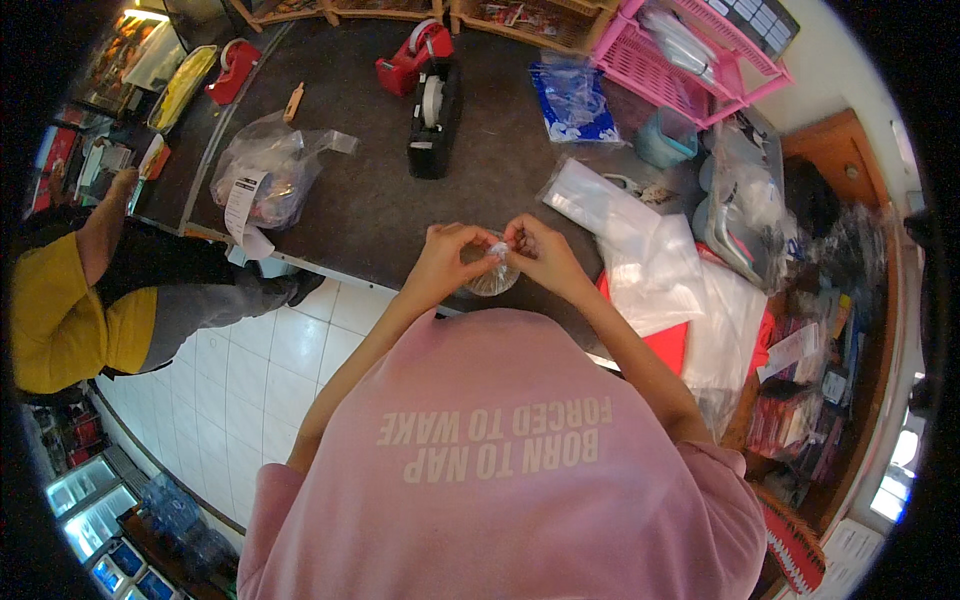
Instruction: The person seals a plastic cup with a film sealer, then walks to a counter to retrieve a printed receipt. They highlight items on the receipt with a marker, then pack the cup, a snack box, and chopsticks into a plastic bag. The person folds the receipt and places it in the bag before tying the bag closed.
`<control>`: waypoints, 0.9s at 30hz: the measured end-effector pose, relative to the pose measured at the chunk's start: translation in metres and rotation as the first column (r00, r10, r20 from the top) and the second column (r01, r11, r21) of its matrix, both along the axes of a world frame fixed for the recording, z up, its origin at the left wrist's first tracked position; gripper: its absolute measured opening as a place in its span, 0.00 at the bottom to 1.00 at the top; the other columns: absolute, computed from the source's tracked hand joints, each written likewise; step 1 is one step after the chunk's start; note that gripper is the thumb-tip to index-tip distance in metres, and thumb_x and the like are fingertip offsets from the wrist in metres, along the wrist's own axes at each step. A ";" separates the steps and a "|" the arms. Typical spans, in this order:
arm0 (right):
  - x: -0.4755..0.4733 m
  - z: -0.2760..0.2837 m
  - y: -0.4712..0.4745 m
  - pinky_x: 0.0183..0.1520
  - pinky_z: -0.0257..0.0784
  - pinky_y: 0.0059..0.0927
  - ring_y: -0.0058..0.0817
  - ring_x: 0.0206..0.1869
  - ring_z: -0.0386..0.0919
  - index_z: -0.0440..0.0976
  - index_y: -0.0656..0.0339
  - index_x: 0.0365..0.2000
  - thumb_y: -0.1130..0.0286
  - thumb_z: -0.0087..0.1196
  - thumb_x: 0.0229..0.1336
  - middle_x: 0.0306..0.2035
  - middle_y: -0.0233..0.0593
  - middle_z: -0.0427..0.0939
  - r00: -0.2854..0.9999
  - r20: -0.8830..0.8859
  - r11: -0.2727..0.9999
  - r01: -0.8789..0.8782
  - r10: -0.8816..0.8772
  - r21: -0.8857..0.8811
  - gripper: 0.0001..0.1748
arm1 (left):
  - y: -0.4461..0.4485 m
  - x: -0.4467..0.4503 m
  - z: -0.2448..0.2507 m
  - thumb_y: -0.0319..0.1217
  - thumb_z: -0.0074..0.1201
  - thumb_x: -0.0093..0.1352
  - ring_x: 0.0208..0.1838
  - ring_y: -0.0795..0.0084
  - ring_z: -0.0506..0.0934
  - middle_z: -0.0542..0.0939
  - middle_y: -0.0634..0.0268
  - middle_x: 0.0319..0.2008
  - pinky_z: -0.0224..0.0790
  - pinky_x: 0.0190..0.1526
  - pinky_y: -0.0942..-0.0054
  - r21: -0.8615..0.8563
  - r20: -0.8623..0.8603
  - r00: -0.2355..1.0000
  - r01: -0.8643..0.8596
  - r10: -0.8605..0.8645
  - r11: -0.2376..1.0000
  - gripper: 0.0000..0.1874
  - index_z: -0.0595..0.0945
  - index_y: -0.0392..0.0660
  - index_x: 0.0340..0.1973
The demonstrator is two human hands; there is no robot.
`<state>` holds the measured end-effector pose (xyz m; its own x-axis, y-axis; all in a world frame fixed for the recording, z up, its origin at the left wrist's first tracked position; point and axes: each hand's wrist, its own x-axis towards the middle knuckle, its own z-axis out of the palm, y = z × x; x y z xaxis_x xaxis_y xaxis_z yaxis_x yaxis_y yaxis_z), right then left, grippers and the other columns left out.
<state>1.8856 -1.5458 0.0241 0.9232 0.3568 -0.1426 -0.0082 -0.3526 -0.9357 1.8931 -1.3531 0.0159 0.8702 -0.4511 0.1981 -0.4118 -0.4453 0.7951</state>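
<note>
Close to the front edge of the dark tabletop (pixel 360 225), a small round bundle in clear plastic (pixel 493 282) sits below my fingers. Its gathered top is pinched by my left hand (pixel 454 255) from one side, with thumb and forefinger. On the other side, my right hand (pixel 546 251) also has its fingertips on the gathered plastic. What the bundle contains is too unclear to tell. Ahead of my hands stands a black tape dispenser (pixel 435 127) with a roll in it. Flat clear plastic bags (pixel 637 240) lie in a pile to my right.
Behind the black dispenser is a red tape dispenser (pixel 415 56). A filled plastic bag (pixel 274 184) with a paper slip lies left. Scissors (pixel 622 182), a teal container (pixel 666 137) and a pink plastic rack (pixel 690 75) are at right. Another person in yellow (pixel 60 315) stands at left.
</note>
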 end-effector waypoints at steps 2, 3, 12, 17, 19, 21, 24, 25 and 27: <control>-0.004 -0.002 -0.004 0.37 0.68 0.18 0.13 0.34 0.69 0.64 0.61 0.34 0.81 0.55 0.47 0.31 0.28 0.69 0.994 -0.104 0.984 0.004 0.014 0.176 0.14 | 0.000 -0.002 -0.001 0.35 0.60 0.56 0.37 0.63 0.77 0.81 0.62 0.33 0.61 0.45 0.65 -0.008 -0.021 0.999 -0.034 0.034 0.999 0.12 0.81 0.44 0.33; -0.007 -0.004 -0.004 0.37 0.68 0.18 0.13 0.34 0.69 0.64 0.61 0.35 0.81 0.56 0.47 0.32 0.28 0.68 0.993 -0.115 0.965 -0.002 0.034 0.263 0.15 | 0.000 -0.003 -0.002 0.36 0.60 0.56 0.37 0.62 0.77 0.81 0.62 0.33 0.60 0.46 0.65 -0.013 -0.027 0.999 -0.041 0.041 0.999 0.12 0.81 0.45 0.33; -0.018 -0.014 0.007 0.37 0.71 0.23 0.19 0.35 0.72 0.64 0.62 0.35 0.80 0.59 0.43 0.32 0.33 0.71 0.987 0.110 0.982 0.097 -0.116 0.162 0.17 | -0.016 -0.011 -0.001 0.33 0.56 0.59 0.37 0.71 0.72 0.78 0.70 0.28 0.48 0.49 0.65 0.029 0.079 0.984 -0.163 0.160 0.986 0.07 0.78 0.48 0.33; -0.014 -0.007 0.006 0.34 0.69 0.21 0.16 0.31 0.70 0.63 0.63 0.35 0.80 0.57 0.46 0.30 0.32 0.69 0.978 0.177 0.993 0.098 -0.109 0.066 0.16 | -0.013 -0.007 0.001 0.31 0.55 0.60 0.36 0.66 0.75 0.79 0.65 0.30 0.60 0.42 0.66 -0.132 -0.098 0.994 -0.070 0.057 0.989 0.09 0.80 0.44 0.35; -0.014 -0.004 0.007 0.33 0.71 0.27 0.26 0.30 0.74 0.63 0.63 0.34 0.78 0.57 0.45 0.30 0.41 0.72 0.969 0.206 0.991 0.129 -0.134 0.039 0.16 | -0.010 -0.007 0.000 0.29 0.54 0.60 0.34 0.66 0.75 0.79 0.63 0.29 0.64 0.39 0.67 -0.254 -0.125 0.992 -0.055 0.023 0.966 0.09 0.80 0.43 0.36; -0.014 -0.003 0.009 0.32 0.71 0.30 0.32 0.29 0.76 0.63 0.63 0.33 0.77 0.57 0.45 0.29 0.45 0.73 0.964 0.215 0.987 0.160 -0.155 -0.007 0.16 | -0.007 -0.010 -0.001 0.28 0.53 0.60 0.34 0.64 0.76 0.80 0.60 0.30 0.68 0.36 0.68 -0.250 -0.074 0.996 -0.064 0.047 0.966 0.09 0.80 0.41 0.36; -0.014 -0.002 0.019 0.30 0.70 0.31 0.33 0.28 0.76 0.62 0.63 0.33 0.77 0.57 0.44 0.28 0.47 0.72 0.948 0.267 0.972 0.210 -0.175 -0.109 0.16 | -0.006 -0.012 -0.002 0.27 0.53 0.60 0.35 0.64 0.77 0.80 0.59 0.30 0.68 0.38 0.68 -0.209 -0.060 0.998 -0.037 0.025 0.977 0.09 0.80 0.40 0.36; -0.014 -0.001 0.023 0.29 0.70 0.31 0.34 0.27 0.76 0.62 0.63 0.33 0.77 0.58 0.44 0.27 0.48 0.72 0.925 0.335 0.960 0.240 -0.182 -0.142 0.16 | -0.006 -0.012 -0.002 0.27 0.53 0.61 0.35 0.64 0.77 0.80 0.59 0.30 0.67 0.39 0.68 -0.204 -0.049 0.998 -0.037 0.028 0.978 0.09 0.80 0.40 0.36; -0.015 0.000 0.028 0.30 0.69 0.28 0.30 0.27 0.74 0.61 0.63 0.32 0.78 0.57 0.45 0.26 0.44 0.70 0.896 0.394 0.942 0.289 -0.204 -0.171 0.16 | -0.007 -0.012 -0.002 0.27 0.53 0.61 0.35 0.64 0.77 0.79 0.59 0.30 0.67 0.39 0.68 -0.202 -0.006 0.999 -0.038 0.038 0.979 0.09 0.80 0.40 0.36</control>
<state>1.8710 -1.5174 0.0236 0.9785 0.1102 0.1741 0.2056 -0.5800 -0.7883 1.8814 -1.3600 0.0138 0.8865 -0.3683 0.2802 -0.3961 -0.2910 0.8709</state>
